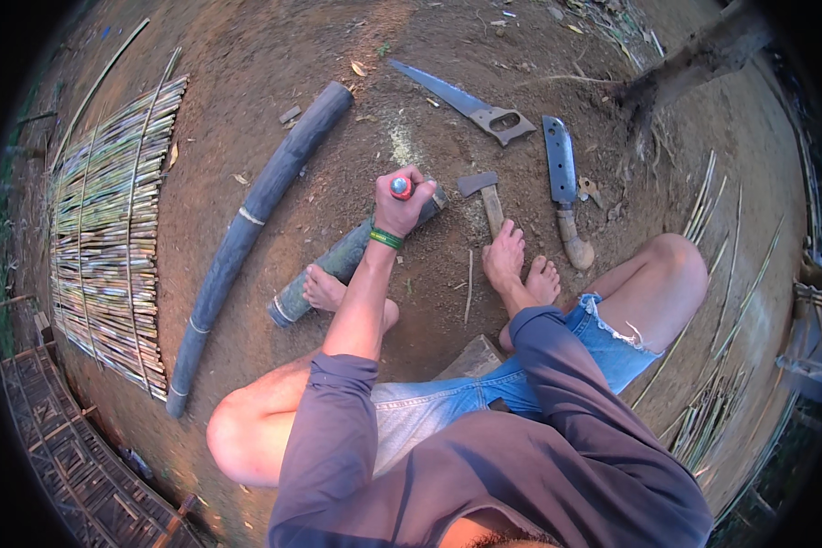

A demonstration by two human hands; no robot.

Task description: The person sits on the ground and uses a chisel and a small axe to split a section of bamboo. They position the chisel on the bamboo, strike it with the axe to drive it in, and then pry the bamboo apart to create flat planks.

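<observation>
My left hand (398,208) is closed around a red-handled tool (402,187) that stands on end. From above, its metal-capped top looks like a chisel's; its lower end is hidden under the hand. Directly beneath is a short, thick piece of green bamboo (342,256), lying slanted on the ground, with my left foot (324,289) against it. To the right, my right hand (504,258) grips the lower handle of a small axe (489,201), whose dark head points away from me. My right foot (544,280) is just beside that hand.
A long dark bamboo pole (265,201) lies left of the short piece. Beyond the axe are a handsaw (466,102) and a large knife (561,173). Tied thin canes (114,228) form a panel at far left; loose canes (703,420) lie right. A tree trunk (694,64) stands far right.
</observation>
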